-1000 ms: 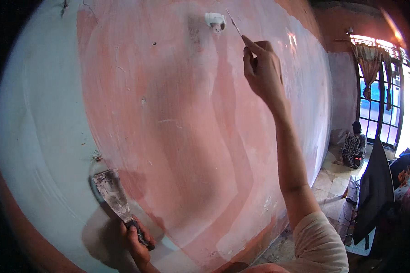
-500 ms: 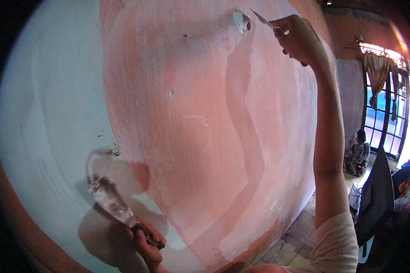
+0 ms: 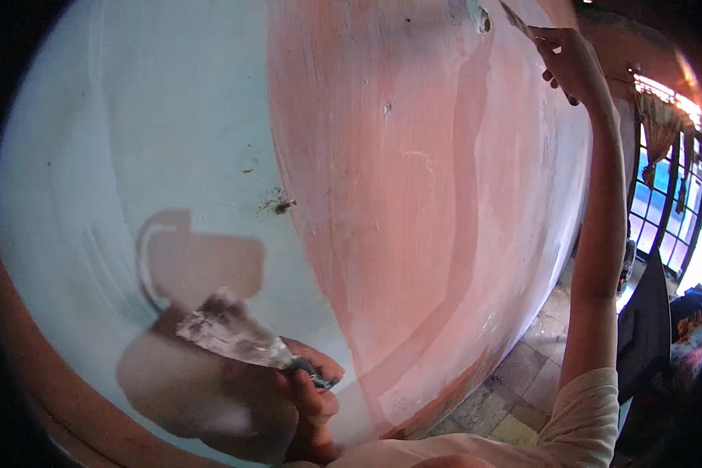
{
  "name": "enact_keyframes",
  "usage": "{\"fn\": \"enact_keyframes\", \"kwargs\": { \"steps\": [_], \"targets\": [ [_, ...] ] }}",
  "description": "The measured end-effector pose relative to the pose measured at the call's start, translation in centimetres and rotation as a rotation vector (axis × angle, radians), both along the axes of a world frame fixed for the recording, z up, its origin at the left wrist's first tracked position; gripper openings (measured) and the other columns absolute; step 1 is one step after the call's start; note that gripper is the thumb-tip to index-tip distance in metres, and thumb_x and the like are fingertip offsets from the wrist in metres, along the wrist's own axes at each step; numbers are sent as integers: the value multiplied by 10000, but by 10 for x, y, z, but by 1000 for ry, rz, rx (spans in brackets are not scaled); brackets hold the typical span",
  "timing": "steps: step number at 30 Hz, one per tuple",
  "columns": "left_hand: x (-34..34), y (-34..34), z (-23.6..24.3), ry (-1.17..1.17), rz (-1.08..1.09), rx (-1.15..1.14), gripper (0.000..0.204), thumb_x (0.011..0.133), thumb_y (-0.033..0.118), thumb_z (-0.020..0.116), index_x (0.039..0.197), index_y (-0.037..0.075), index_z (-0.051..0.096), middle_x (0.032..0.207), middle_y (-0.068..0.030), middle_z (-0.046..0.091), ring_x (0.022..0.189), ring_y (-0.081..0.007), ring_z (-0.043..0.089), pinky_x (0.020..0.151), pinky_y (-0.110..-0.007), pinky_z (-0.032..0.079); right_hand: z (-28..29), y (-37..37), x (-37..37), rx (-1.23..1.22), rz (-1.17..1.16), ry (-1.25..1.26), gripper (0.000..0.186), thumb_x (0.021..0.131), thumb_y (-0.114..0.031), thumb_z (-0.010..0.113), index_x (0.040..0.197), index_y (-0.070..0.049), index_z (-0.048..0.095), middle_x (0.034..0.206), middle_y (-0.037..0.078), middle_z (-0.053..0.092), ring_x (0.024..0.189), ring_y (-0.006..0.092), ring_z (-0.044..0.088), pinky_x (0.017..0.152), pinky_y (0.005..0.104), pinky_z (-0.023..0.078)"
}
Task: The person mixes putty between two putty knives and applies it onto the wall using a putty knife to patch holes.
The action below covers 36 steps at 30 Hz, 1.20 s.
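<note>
Left hand [image 3: 308, 386] clamped on loaded putty knife [image 3: 230, 334] held low as reserve, right hand [image 3: 573, 62] gripping small scraper [image 3: 516, 17] pressed high at wall [image 3: 413, 203] patch [image 3: 477, 12].

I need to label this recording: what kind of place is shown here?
Probably a room in a house under renovation. The wall is pink with pale filler patches, the left hand holds a putty-laden scraper, and a barred window with a curtain stands right.

Lit by daylight from the window [image 3: 667, 195] at right (glaring white), soft shadows on the wall [image 3: 413, 234], heavy fisheye bending, dark rim.
</note>
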<state>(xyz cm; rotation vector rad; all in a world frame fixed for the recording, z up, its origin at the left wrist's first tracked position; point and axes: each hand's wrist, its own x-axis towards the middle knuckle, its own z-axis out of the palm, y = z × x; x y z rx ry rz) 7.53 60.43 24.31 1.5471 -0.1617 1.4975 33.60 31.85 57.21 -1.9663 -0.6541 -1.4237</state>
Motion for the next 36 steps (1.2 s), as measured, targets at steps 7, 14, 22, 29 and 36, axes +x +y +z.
{"fn": "enact_keyframes", "kwargs": {
  "steps": [7, 14, 22, 29, 36],
  "targets": [
    [-9, 46, -11, -320, 634, 724, 360, 956, 324, 359, 875, -7, 478, 671, -104, 499, 509, -177, 512, 521, -332, 510, -4, -27, -24, 45, 64, 57, 347, 871, -83, 505, 1194, -113, 627, 812, 118, 694, 592, 141, 669, 519, 298, 547],
    [-21, 82, 31, -1512, 1810, 1184, 320, 981, 272, 351, 931, -7, 499, 783, -114, 528, 566, -182, 512, 595, -347, 510, 7, -12, -47, 18, 82, 85, 286, 949, -215, 519, 1170, -77, 636, 808, 114, 677, 597, 142, 675, 468, 267, 525],
    [-18, 87, 43, -1629, 1810, 1143, 303, 978, 268, 364, 868, 14, 486, 736, -89, 506, 545, -173, 469, 571, -338, 462, 8, 5, -56, 37, 60, 70, 255, 942, -156, 496, 1100, -37, 657, 733, 102, 661, 576, 137, 674, 457, 264, 528],
    [-17, 90, 39, -1667, 1795, 1098, 301, 976, 265, 376, 813, 32, 474, 696, -67, 487, 526, -164, 431, 550, -329, 420, 10, 6, -61, -54, 37, 76, 223, 937, -126, 488, 989, -8, 671, 662, 88, 643, 561, 150, 678, 452, 250, 539],
    [-15, 91, 35, -1695, 1781, 1060, 311, 973, 262, 388, 758, 50, 463, 655, -46, 468, 508, -156, 393, 529, -321, 378, 19, 17, -64, -70, -9, 44, 209, 840, -49, 476, 901, 31, 658, 615, 114, 638, 540, 175, 675, 468, 286, 556]
  ]
}}
